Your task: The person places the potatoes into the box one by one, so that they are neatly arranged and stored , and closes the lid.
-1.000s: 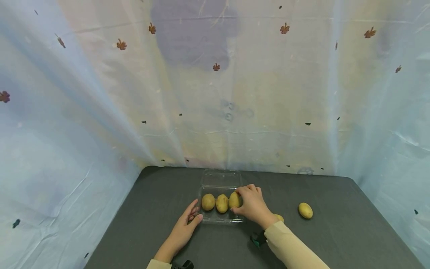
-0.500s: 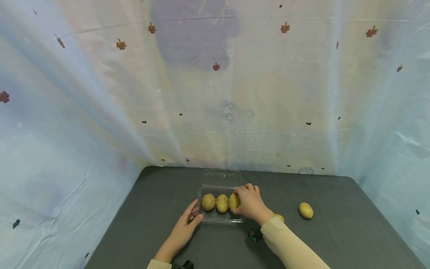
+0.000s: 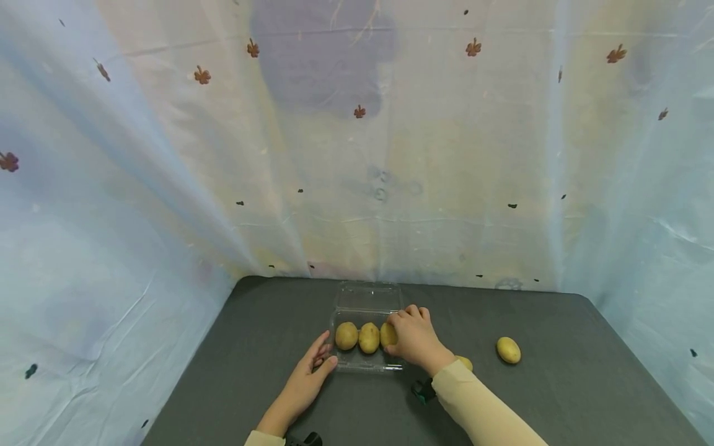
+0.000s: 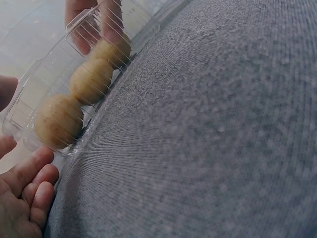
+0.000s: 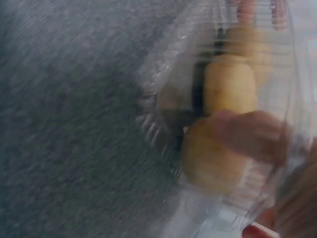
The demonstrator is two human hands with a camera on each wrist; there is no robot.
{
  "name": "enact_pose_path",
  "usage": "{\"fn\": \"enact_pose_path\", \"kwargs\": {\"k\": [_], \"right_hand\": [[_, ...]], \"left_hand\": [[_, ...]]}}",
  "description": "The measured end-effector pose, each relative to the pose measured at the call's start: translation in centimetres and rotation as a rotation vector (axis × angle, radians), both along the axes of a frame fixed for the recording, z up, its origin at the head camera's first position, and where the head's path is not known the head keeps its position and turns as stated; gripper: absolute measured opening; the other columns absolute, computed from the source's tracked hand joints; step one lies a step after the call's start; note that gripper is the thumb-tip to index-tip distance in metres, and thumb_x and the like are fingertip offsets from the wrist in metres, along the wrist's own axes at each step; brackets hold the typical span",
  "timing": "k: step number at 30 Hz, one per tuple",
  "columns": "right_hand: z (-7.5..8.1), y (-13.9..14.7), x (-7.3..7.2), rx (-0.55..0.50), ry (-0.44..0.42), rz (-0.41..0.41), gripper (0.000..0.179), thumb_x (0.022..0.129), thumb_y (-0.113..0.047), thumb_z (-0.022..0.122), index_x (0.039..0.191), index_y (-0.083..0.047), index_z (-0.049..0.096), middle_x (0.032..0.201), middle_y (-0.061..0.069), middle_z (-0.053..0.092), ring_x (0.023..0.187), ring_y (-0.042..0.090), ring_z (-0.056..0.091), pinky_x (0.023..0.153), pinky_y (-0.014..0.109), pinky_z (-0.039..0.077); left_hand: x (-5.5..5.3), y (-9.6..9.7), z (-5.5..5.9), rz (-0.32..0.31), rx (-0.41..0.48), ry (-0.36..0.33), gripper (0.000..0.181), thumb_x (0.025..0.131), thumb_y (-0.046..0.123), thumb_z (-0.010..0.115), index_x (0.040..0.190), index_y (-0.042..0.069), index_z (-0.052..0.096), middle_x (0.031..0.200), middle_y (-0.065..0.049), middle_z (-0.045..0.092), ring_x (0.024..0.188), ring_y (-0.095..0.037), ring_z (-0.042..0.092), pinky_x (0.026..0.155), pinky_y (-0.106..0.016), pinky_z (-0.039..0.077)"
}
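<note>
A clear plastic clamshell box [image 3: 362, 367] stands with its lid [image 3: 368, 296] folded back. Inside, three potatoes lie in a row: a left one [image 3: 346, 336], a middle one [image 3: 369, 338] and a right one [image 3: 387, 335]. My right hand [image 3: 415, 339] reaches over the box's right end and grips the right potato between thumb and fingers, partly hiding it. In the right wrist view, blurred, the thumb [image 5: 252, 134] lies against that potato [image 5: 213, 161]. My left hand [image 3: 304, 376] rests its relaxed fingers at the box's left end; the left wrist view shows fingertips [image 4: 43, 156] by the wall.
One loose potato [image 3: 508, 350] lies on the dark grey table [image 3: 558, 396] to the right. Another potato [image 3: 465, 363] shows partly behind my right wrist. A patterned plastic sheet [image 3: 357, 204] hangs behind the table and along its sides.
My right hand has shifted slightly left with its fingers closing further round the right potato. The left hand and the box hold their places.
</note>
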State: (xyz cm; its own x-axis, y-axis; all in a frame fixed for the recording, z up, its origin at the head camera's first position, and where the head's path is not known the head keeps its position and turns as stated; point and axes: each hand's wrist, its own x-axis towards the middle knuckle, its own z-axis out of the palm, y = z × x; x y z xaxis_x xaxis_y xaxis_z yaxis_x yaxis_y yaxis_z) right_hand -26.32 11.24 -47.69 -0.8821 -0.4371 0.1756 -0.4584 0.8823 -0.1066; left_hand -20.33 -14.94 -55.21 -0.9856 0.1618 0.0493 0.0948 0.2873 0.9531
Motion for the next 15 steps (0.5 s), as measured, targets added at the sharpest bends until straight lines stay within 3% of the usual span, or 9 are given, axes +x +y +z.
{"fn": "enact_pose_path", "kwargs": {"k": [9, 15], "right_hand": [[0.3, 2.0, 1.0, -0.238, 0.029, -0.010, 0.058, 0.081, -0.046, 0.076, 0.128, -0.015, 0.061, 0.117, -0.002, 0.062, 0.111, 0.022, 0.048, 0.098, 0.049, 0.031], [0.7, 4.1, 1.8, -0.302, 0.028, -0.040, 0.058, 0.080, -0.047, 0.077, 0.127, -0.016, 0.062, 0.117, -0.003, 0.063, 0.113, 0.021, 0.047, 0.097, 0.048, 0.032]], "left_hand": [[-0.1, 0.1, -0.1, 0.011, 0.002, -0.018, 0.063, 0.099, 0.038, 0.056, 0.153, 0.027, 0.027, 0.144, -0.010, 0.046, 0.133, -0.028, 0.041, 0.109, -0.053, 0.028], [-0.1, 0.0, -0.1, 0.001, 0.008, -0.012, 0.062, 0.099, 0.038, 0.055, 0.153, 0.027, 0.027, 0.145, -0.010, 0.045, 0.133, -0.028, 0.041, 0.108, -0.052, 0.029]]}}
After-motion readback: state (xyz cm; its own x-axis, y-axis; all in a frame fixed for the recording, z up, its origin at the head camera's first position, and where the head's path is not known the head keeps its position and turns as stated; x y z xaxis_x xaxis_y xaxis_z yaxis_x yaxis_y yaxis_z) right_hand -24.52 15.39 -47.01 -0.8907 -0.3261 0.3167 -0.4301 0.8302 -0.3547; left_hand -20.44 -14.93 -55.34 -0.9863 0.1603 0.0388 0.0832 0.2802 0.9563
